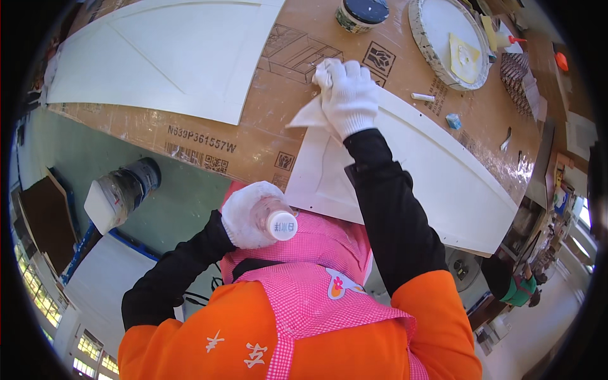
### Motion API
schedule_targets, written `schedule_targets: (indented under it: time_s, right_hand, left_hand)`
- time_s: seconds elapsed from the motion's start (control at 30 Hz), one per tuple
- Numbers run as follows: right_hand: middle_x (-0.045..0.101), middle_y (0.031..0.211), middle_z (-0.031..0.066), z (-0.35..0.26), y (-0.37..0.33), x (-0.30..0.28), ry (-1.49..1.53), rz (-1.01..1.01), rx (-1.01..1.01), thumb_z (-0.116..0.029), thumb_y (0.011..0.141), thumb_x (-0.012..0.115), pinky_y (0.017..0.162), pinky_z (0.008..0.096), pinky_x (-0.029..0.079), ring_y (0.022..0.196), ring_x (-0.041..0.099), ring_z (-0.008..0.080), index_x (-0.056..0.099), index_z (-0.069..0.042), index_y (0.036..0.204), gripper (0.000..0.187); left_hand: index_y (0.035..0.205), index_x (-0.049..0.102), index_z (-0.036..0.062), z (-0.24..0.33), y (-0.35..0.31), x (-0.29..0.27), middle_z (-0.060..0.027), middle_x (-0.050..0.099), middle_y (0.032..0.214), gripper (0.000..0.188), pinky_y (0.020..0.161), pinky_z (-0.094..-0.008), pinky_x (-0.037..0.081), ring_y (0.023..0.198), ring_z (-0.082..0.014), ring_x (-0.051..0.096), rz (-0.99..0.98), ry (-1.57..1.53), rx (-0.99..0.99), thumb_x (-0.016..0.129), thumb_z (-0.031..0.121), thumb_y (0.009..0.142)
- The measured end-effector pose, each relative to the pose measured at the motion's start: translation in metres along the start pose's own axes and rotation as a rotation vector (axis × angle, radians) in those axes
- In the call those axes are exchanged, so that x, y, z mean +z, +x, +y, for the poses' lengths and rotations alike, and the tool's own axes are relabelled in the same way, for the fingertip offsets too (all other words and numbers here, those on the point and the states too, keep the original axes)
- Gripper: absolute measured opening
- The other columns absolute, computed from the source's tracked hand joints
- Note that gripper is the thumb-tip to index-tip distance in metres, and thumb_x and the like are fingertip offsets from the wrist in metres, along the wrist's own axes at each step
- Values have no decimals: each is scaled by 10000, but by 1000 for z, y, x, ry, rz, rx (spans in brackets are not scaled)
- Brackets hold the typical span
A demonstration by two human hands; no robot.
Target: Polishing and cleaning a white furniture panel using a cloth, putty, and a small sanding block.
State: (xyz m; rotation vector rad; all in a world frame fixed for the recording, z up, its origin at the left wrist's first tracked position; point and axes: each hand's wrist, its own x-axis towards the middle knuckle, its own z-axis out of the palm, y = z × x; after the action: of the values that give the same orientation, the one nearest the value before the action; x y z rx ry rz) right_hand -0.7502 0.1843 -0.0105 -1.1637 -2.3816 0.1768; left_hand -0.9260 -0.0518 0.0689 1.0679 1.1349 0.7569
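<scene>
My left hand [244, 212], in a white glove, is wrapped round a clear bottle [279, 223] with a white cap, held close to my apron. My right hand [349, 98], also gloved in white, is closed on a white cloth [311, 116]. The cloth hangs from the fist over the far end of a white panel [437, 168] with a moulded face, which lies on the cardboard-covered table in front of me. Left of it on the same table is a second white panel [171, 60].
The cardboard [218, 136] bears a dark-lidded tub [361, 14], a round white tray [437, 76] with a yellow sponge [465, 57], a white stick [422, 97] and a small blue piece [453, 121]. Paint-smeared buckets [130, 183] stand at the left. Another person [520, 288] is at the far right.
</scene>
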Motion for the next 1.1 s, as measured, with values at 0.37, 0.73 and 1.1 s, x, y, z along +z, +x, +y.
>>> schedule_targets:
  time_s: [0.37,0.73,1.1]
  right_hand:
    - [637,1094,78,-5,-28,-5,-144,3,75,-225,860,651,770,440,511,934,627,299,658,-90,1060,241]
    - [618,996,104,-2,-13,-14,-161,-114,125,-171,863,663,793,425,508,898,614,311,672,-103,1042,192]
    - [639,1048,89,-11,-76,-40,63,-126,84,-167,829,691,754,430,508,892,618,321,685,-122,1072,247]
  left_hand:
    - [1128,574,52,-4,9,-3,-92,681,1012,547,873,-339,556,967,-201,685,77,130,50,882,47,677]
    - [1188,567,46,-9,24,-3,-105,682,1019,595,901,-339,545,966,-206,689,143,111,-6,881,126,689]
    - [1169,568,38,-21,64,-22,-82,667,1058,570,945,-338,508,995,-183,632,199,-23,-121,861,236,722]
